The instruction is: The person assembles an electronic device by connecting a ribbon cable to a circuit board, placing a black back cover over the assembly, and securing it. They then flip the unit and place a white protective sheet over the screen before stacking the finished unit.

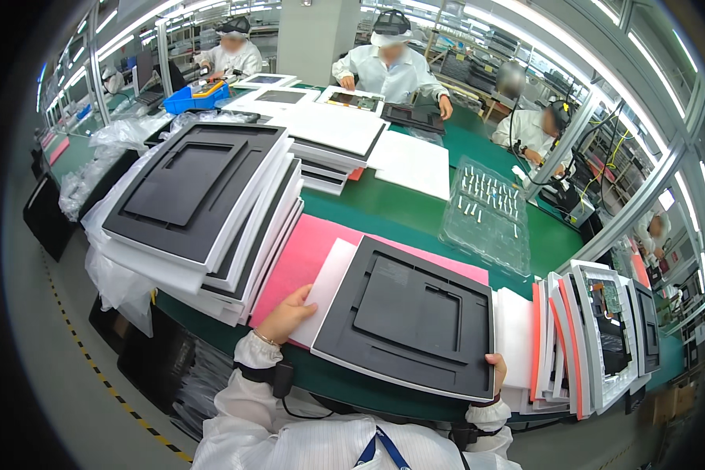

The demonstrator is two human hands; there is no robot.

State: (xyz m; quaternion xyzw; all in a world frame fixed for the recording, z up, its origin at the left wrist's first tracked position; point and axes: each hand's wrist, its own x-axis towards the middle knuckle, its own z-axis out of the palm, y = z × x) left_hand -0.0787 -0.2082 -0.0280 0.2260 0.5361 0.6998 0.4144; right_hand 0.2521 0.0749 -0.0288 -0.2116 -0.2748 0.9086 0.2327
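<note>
A black moulded plastic tray (403, 313) with a recessed panel and white edging lies tilted in front of me. My right hand (495, 376) grips its right edge, the thumb on top and most fingers hidden below. Under the tray's left side a white sheet (321, 294) sticks out. My left hand (288, 315) is at that sheet's left edge, thumb and curled fingers closed on it. Both lie over a pink foam mat (309, 244) on the green table. Left of the mat rises a tall stack of similar black trays (188, 188) with white layers between.
On the right, white frames and orange foam sheets (576, 345) stand in a leaning row. A clear blister tray (486, 207) of small parts lies beyond the mat. White boards (329, 129) are piled farther back. Co-workers (388, 66) sit across the table. Plastic bags (94, 176) hang at left.
</note>
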